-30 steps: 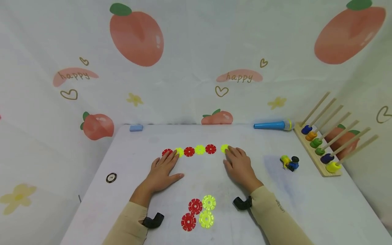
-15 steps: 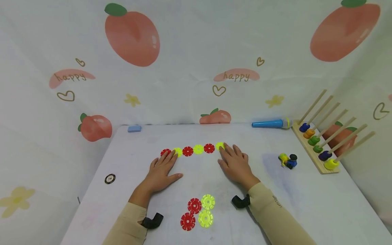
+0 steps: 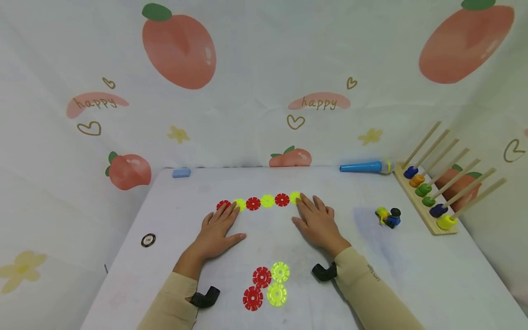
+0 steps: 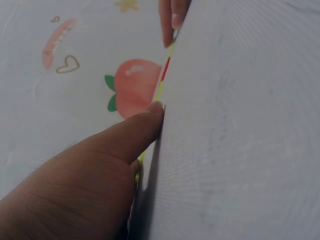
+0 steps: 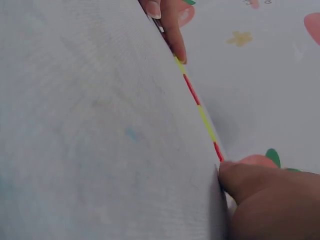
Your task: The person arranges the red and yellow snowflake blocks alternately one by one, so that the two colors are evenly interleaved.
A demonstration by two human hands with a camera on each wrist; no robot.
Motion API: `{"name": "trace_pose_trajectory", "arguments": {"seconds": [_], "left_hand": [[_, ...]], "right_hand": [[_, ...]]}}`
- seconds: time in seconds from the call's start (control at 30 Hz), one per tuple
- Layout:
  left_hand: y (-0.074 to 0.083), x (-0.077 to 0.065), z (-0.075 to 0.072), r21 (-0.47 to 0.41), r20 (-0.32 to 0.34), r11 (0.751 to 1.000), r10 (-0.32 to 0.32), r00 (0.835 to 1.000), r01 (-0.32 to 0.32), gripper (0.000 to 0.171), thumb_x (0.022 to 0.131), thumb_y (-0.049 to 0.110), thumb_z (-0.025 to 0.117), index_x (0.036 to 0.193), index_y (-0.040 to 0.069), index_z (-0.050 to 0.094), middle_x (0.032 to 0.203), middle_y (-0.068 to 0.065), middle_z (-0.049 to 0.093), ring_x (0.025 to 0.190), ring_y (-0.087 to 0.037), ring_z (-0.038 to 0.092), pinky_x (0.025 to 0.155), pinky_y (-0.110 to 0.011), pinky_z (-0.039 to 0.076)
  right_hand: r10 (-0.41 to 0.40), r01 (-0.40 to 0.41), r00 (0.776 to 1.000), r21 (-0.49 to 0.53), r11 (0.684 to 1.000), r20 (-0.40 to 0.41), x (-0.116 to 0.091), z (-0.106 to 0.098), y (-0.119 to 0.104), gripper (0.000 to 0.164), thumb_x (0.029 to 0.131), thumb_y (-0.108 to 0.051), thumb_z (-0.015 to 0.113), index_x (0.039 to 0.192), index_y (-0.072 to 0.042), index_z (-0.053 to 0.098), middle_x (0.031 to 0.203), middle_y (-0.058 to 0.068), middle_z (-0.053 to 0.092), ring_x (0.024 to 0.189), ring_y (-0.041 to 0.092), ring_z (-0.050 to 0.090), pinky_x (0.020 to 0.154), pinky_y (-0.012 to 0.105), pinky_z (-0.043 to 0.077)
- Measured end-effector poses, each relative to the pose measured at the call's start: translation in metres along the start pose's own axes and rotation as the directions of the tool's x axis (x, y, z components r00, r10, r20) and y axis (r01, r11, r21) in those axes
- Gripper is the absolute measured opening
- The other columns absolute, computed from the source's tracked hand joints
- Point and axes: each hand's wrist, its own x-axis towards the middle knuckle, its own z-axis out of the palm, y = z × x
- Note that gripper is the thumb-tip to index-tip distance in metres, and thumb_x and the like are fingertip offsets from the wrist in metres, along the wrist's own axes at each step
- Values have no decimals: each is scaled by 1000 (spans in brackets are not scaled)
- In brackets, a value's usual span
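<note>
Notched plastic discs, red (image 3: 253, 203) and yellow (image 3: 267, 200) in turn, lie flat in a row across the table in the head view. My left hand (image 3: 217, 233) rests palm down at the row's left end, its fingertips over a red disc (image 3: 222, 204) and a yellow disc (image 3: 240, 204) that they partly cover. At the right end, the straight fingers of my right hand (image 3: 318, 223) touch a yellow disc (image 3: 294, 197), which sits right beside a red disc (image 3: 282, 200). Both wrist views look low along the tabletop, with the row seen edge-on as a thin red-and-yellow strip (image 5: 206, 124).
Nearer me lie two red discs (image 3: 253, 298) and two yellow discs (image 3: 277, 294). A black chip (image 3: 148, 240) and a blue block (image 3: 181, 173) are at left. To the right are a toy figure (image 3: 388, 217), a blue toy microphone (image 3: 363, 167) and a wooden peg rack (image 3: 429, 201) with coloured beads.
My right hand has slid the end yellow disc leftward, and the gap to the neighbouring red disc has closed. The left hand has stayed in place. The head view has shifted slightly.
</note>
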Motion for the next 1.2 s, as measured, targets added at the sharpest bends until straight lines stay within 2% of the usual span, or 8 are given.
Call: {"name": "trace_pose_trajectory", "arguments": {"seconds": [0.2, 0.4, 0.5, 0.6, 0.7, 0.87, 1.07, 1.2], "left_hand": [[2, 1, -3, -11, 8, 1000, 1, 1000, -1, 89, 84, 73, 44, 154, 22, 21, 159, 5, 11, 144, -22, 2, 108, -58, 4], [4, 3, -5, -11, -7, 1000, 10, 1000, -10, 89, 84, 70, 48, 153, 21, 23, 159, 3, 13, 144, -24, 4, 107, -59, 5], [4, 2, -7, -10, -10, 1000, 10, 1000, -10, 89, 84, 70, 50, 153, 20, 25, 159, 2, 15, 144, -27, 6, 106, -61, 6], [4, 1, -8, -23, -4, 1000, 12, 1000, -12, 89, 84, 69, 51, 153, 19, 26, 158, 1, 16, 144, -28, 6, 106, -62, 6], [4, 1, -7, -22, 0, 1000, 14, 1000, -14, 89, 85, 69, 50, 153, 18, 25, 158, 1, 15, 144, -27, 6, 106, -61, 6], [4, 2, -8, -18, -8, 1000, 22, 1000, -22, 88, 85, 69, 50, 153, 18, 25, 159, 1, 14, 144, -26, 5, 106, -61, 6], [4, 0, -7, -23, 1, 1000, 2, 1000, -2, 88, 84, 69, 50, 153, 19, 25, 158, 2, 15, 144, -25, 6, 107, -60, 6], [4, -1, -7, -23, 0, 1000, 1, 1000, -1, 88, 84, 69, 50, 153, 19, 25, 159, 2, 15, 144, -25, 5, 107, -60, 6]], "right_hand": [[23, 38, 988, 382, 923, -153, -8, -9, -3, 67, 90, -50, 59, 147, -23, 36, 149, -1, 33, 134, 25, 29, 100, 57, 28], [-124, 75, 992, 854, 515, -12, -22, -18, -25, 48, 96, -25, 59, 141, -17, 42, 132, 8, 51, 110, 29, 55, 84, 48, 49], [-278, 4, 952, 902, 431, 129, -31, -13, -44, 51, 96, -20, 58, 143, -18, 40, 131, 9, 52, 110, 30, 55, 86, 44, 49], [-403, -17, 885, 879, 476, 235, -42, -5, -66, 55, 94, -25, 62, 144, -20, 40, 131, 3, 53, 112, 24, 53, 91, 38, 46], [-479, 79, 826, 782, 618, 296, -50, 2, -82, 59, 88, -37, 68, 141, -26, 45, 131, -8, 51, 117, 14, 47, 95, 33, 43], [-491, 286, 822, 536, 794, 289, -57, 4, -93, 51, 80, -44, 75, 126, -30, 58, 124, -16, 44, 116, 6, 37, 91, 25, 42], [-448, 266, 850, 509, 819, 278, -59, 4, -94, 35, 79, -37, 79, 108, -31, 59, 109, -18, 47, 102, 5, 40, 83, 23, 42], [-390, 141, 878, 627, 766, 278, -55, 3, -91, 28, 85, -29, 74, 107, -31, 58, 102, -18, 56, 92, 6, 51, 77, 24, 48]]}}
